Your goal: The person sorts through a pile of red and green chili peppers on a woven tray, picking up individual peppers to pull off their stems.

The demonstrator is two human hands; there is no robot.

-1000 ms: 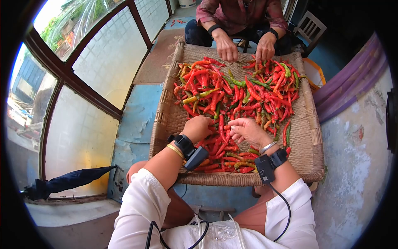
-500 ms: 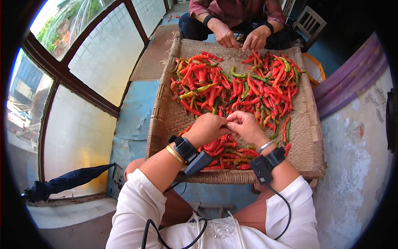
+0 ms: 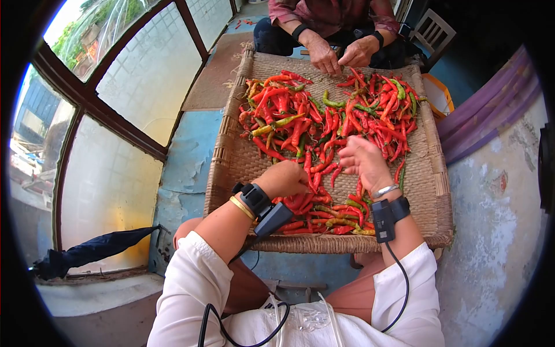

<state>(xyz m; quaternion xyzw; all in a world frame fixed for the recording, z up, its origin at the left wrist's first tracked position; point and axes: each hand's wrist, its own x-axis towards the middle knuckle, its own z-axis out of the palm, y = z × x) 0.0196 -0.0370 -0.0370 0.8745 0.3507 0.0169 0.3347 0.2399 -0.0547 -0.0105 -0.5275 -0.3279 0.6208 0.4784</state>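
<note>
Red chili peppers (image 3: pixel 370 124), with some green and yellowish ones among them, lie heaped on a woven tray (image 3: pixel 425 199). A smaller group of peppers (image 3: pixel 324 218) lies along the near edge. My left hand (image 3: pixel 284 179) is low over the near peppers, its fingers curled together beside a red pepper; what they hold, if anything, is hidden. To the right, my right hand (image 3: pixel 367 163) is raised at the near side of the large heap, with its fingers apart and slightly blurred. I see nothing in it.
Across the tray, another person's hands (image 3: pixel 341 56) are close together at the far rim. Framed windows (image 3: pixel 124 87) and a dark folded umbrella (image 3: pixel 95 251) are on the left. A purple curtain (image 3: pixel 491 107) hangs at the right, and a chair (image 3: pixel 432 32) stands behind.
My hands were pinched together over the tray and have moved apart. The right went up and right, opening; the left moved slightly down. The other person's hands shifted a little.
</note>
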